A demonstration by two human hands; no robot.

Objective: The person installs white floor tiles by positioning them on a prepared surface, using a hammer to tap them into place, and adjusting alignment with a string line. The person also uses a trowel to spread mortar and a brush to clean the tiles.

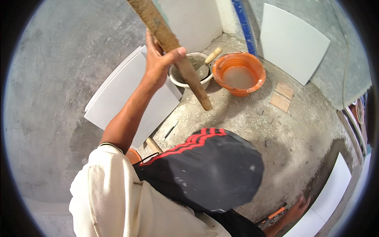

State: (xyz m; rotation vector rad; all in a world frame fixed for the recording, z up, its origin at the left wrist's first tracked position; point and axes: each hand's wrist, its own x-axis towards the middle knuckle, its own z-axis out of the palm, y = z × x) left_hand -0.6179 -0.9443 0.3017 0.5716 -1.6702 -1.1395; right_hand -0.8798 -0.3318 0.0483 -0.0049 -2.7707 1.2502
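Observation:
My left hand [160,63] is raised and wrapped round a long wooden board [166,39], which slants from the upper edge down to the right, its lower end in front of the white bucket. At the lower right my right hand [298,209] is low by the floor, its fingers stretched out and somewhat blurred, beside a white tile strip [329,197] along the wall. Close to that wrist lies a tool with an orange handle [276,213]; the hand appears apart from it. My bent knee in dark trousers [221,170] fills the middle.
A white bucket [173,77] of grey mortar holds a wooden-handled trowel [213,55]. Beside it stands an orange basin [258,75] of cloudy water. White tiles [118,94] lean at the left, and another white tile [292,43] at the back right. Brown pieces [282,96] lie on the floor.

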